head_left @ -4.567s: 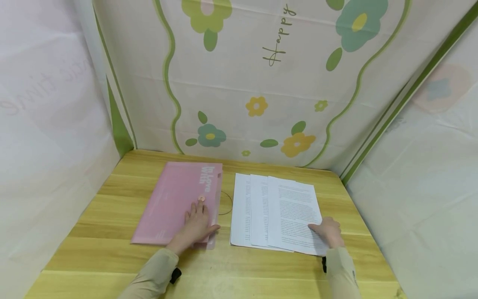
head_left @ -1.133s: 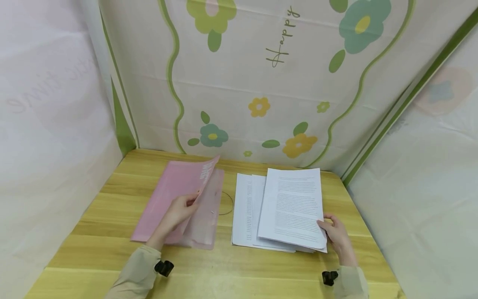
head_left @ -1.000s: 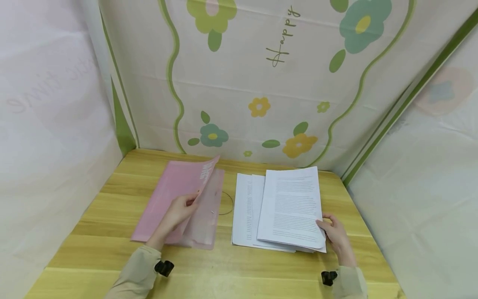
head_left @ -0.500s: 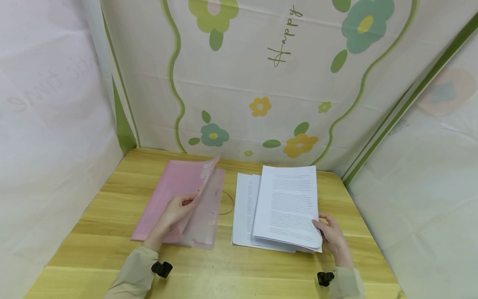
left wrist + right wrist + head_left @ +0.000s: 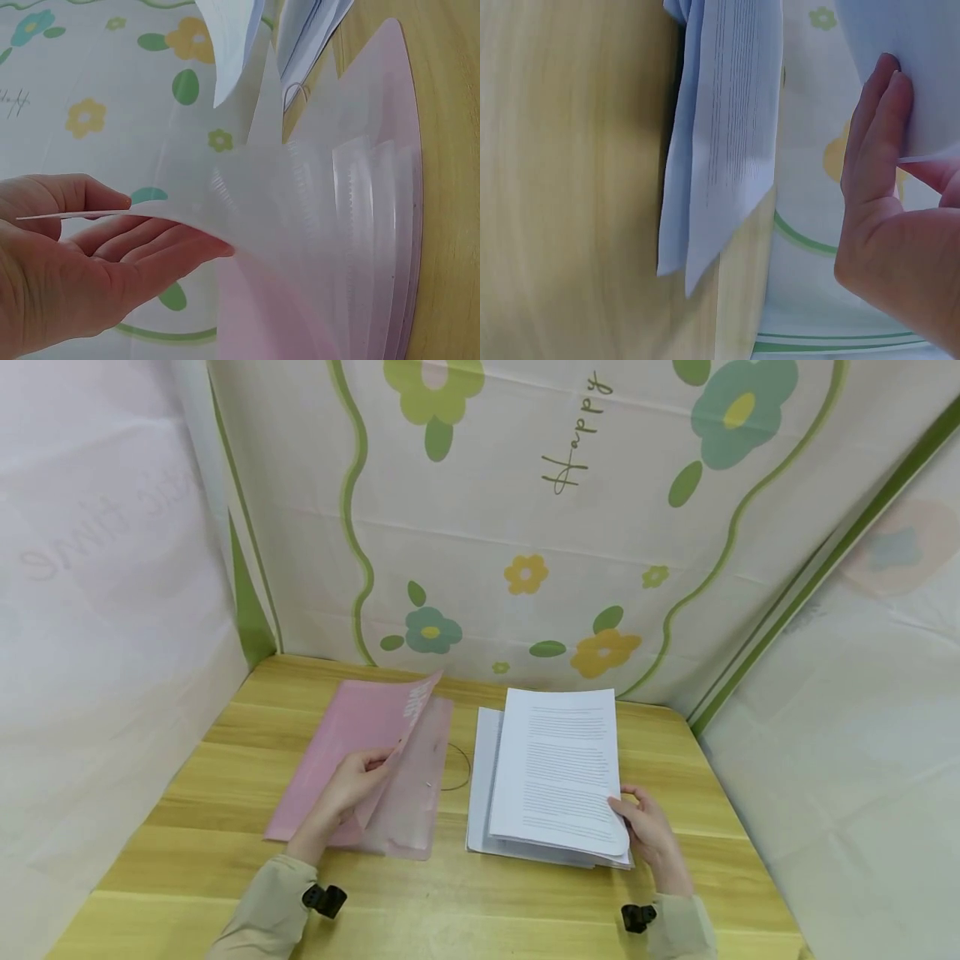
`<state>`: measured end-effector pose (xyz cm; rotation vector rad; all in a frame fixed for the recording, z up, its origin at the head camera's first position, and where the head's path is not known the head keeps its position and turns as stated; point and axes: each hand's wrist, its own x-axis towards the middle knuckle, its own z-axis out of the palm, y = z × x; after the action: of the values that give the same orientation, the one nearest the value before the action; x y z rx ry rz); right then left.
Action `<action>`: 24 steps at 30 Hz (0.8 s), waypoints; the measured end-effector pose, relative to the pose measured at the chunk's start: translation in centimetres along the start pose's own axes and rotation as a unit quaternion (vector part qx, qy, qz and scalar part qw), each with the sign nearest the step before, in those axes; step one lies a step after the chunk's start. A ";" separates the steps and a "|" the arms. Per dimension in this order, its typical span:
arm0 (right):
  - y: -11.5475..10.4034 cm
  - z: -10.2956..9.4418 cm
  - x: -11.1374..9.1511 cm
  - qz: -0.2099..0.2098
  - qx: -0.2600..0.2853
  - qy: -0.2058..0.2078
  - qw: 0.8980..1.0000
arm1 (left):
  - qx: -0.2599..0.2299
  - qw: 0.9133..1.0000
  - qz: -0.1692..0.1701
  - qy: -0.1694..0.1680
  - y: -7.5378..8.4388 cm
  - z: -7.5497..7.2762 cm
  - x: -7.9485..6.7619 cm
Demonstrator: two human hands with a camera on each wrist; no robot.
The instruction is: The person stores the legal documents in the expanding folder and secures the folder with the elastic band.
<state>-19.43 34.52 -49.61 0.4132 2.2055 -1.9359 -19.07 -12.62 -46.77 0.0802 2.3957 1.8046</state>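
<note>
A pink translucent document folder lies on the left of the table. My left hand pinches the right edge of its raised cover, between thumb and fingers. Beneath the cover, the left wrist view shows several clear pocket dividers fanned apart. To the right, my right hand grips printed sheets by their lower right edge, thumb on top and fingers below. Those sheets are lifted over other papers, which stay on the table and are partly covered. In the right wrist view the lower papers have slightly curled corners.
A thin cord loop extends from the folder's right side onto the wooden table. Fabric walls with printed flowers enclose the table at the back and both sides.
My left hand has raised the folder's cover from lying flat and holds it there. My right hand has picked up the top sheets and moved them left over the other papers.
</note>
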 end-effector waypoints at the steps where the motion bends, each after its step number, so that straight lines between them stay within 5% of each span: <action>1: 0.0 0.2 0.0 0.002 0.002 0.001 1.000 | -0.004 1.000 0.000 0.000 0.0 0.0 0.0; 24: -1.1 4.1 1.3 -0.016 0.035 -0.042 0.998 | -0.028 1.000 -0.008 -0.003 -0.3 -0.5 -0.3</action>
<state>-21.20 30.41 -49.55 0.3019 2.1103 -2.0114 -18.87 -13.19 -46.93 0.0614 2.3331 1.8595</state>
